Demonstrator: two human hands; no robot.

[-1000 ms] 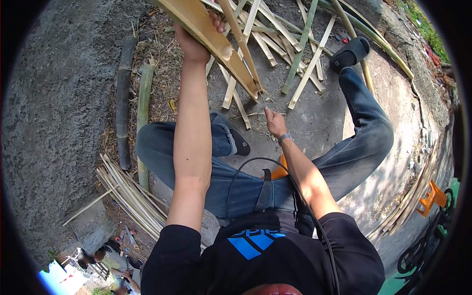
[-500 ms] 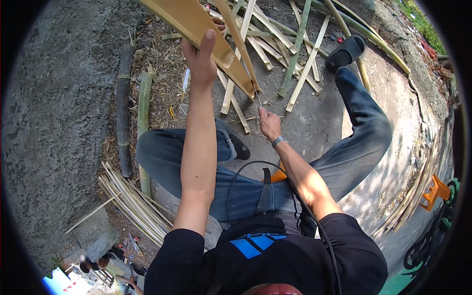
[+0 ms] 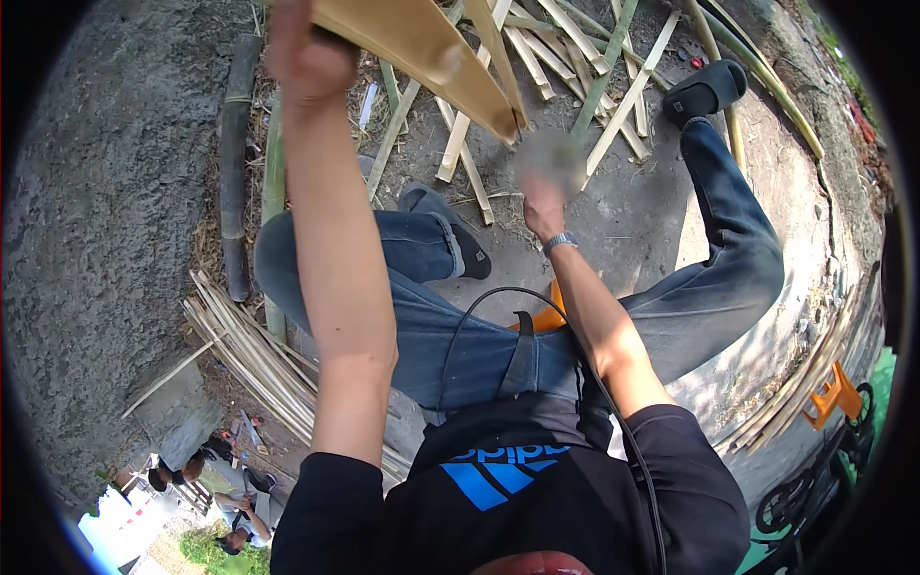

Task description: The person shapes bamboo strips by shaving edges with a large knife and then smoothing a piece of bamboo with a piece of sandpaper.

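Observation:
A long, pale split bamboo piece (image 3: 422,57) slants in from the top, its near end split into two parts. At its left edge, my left hand (image 3: 311,62) is closed on it, slightly smeared by motion. My right hand (image 3: 544,206) is curled just below the near end. A blurred patch covers most of its fingers. The knife whose thin blade sat in the split in the earlier picture is lost in that blur. A narrower split length (image 3: 496,57) runs alongside on the right. My bent legs in jeans (image 3: 709,249) frame the ground below.
Loose bamboo strips (image 3: 628,105) lie crossed on the ground ahead. Bundled strips (image 3: 254,355) are at the left, more (image 3: 786,412) at the right. A dark pole (image 3: 235,172) lies along the rough wall. An orange stool (image 3: 837,395) stands right. Other people (image 3: 244,522) are at lower left.
My left hand has shifted left and up along the bamboo's edge. My right hand is a little higher and right, its fingers now blurred. The whole view has shifted slightly.

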